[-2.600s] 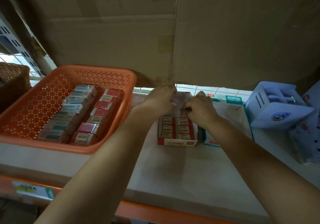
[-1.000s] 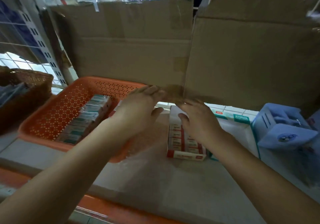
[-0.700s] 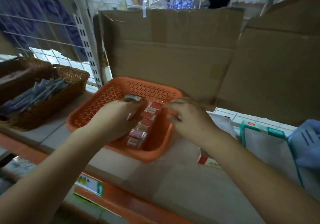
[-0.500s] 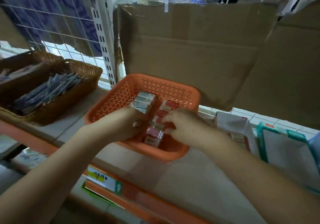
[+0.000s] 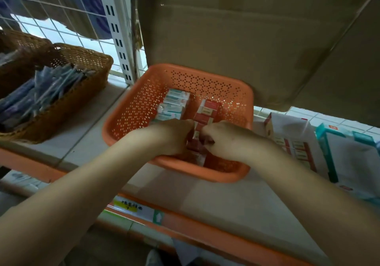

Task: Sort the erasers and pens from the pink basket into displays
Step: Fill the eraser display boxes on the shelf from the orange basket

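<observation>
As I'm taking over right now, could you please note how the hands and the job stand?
Left hand: down in the pink basket against the red eraser packs; grip hidden.
Right hand: fingers curled on the same red eraser packs.
Teal eraser packs fill the basket's left row.
Done: the red display box, right of the basket, already holds some erasers.
Left: both rows in the basket need moving; the teal display box stands further right.
</observation>
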